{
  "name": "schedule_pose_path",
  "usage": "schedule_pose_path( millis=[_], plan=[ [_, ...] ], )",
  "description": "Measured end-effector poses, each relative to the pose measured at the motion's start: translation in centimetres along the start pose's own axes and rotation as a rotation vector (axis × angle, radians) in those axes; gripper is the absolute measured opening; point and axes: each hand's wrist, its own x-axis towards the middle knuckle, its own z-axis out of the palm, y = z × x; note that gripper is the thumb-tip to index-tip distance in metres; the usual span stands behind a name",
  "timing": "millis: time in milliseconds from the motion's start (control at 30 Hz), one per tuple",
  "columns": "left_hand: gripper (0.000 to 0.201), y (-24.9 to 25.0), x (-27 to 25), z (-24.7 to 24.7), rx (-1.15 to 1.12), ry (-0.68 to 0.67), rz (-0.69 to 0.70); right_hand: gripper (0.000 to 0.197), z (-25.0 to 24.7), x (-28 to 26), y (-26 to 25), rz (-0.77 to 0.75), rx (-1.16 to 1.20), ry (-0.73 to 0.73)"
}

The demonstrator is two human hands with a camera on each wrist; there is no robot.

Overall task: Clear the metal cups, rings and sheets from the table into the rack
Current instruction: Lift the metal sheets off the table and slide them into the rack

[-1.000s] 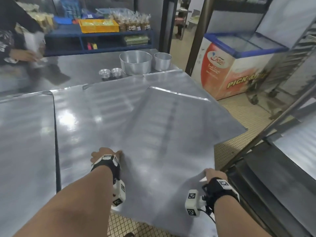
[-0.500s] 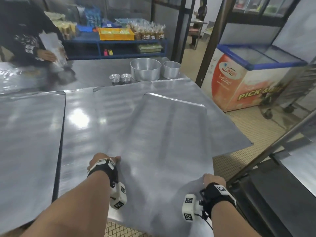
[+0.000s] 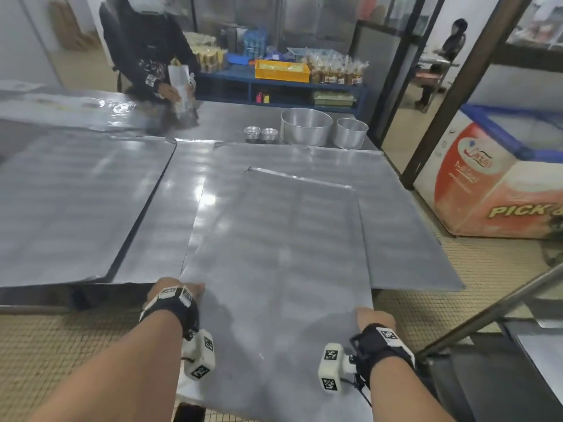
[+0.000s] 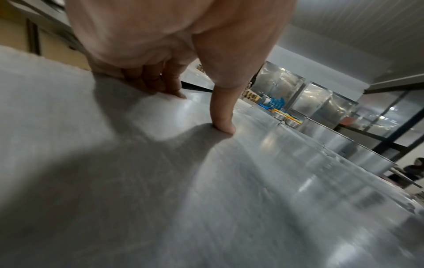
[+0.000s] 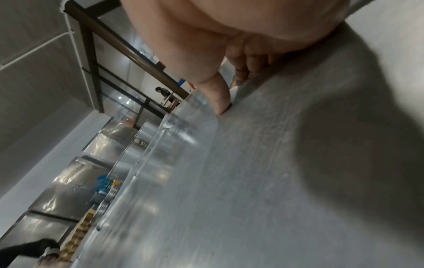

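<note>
Both forearms reach forward from the near edge, wrists strapped with black bands and white tagged blocks. Left hand (image 3: 173,289) grips the left edge of the top metal sheet (image 3: 274,254): thumb (image 4: 223,108) pressed flat on the upper face, fingers (image 4: 158,79) curled down over the edge. Right hand (image 3: 373,318) holds the sheet's right edge the same way, thumb (image 5: 218,96) on top, fingers (image 5: 246,59) wrapped under the edge. Neither hand is spread wide; each is pinched onto the sheet.

The held sheet lies with its long axis running near to far. Its far end rests on a second sheet (image 3: 405,233) on the desk (image 3: 185,190); its near end overhangs the desk edge above the tiled floor (image 3: 61,345). The far edge shows a thin raised lip. The second sheet beneath sticks out to the right past the desk corner. Another large sheet (image 3: 67,202) lies to the left, apart from the held one, with a bare strip of desk between.

Far on the desk: two small fluted cups (image 3: 261,133) side by side, then a large ring (image 3: 305,126) and a smaller ring (image 3: 350,132) to their right, all upright. A person in dark clothing (image 3: 149,47) stands at the far left side of the desk holding a white packet. A chest freezer (image 3: 499,175) stands at the right. The rack (image 3: 487,315), a slanted dark frame, is at the near right, just beside the right wrist.
</note>
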Motion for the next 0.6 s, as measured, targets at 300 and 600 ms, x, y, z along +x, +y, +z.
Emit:
schedule_pose_path(
  millis=[300,600],
  plan=[
    [0.063,-5.1,-3.6,0.7,-0.005,-0.042,-0.009,0.033,-0.8,0.7,1.8,-0.05,-0.006,-0.039],
    [0.079,-5.2,-5.1,-1.0,-0.026,-0.146,0.019,0.046,-3.6,2.0,1.9,-0.137,-0.105,-0.086]
  ],
)
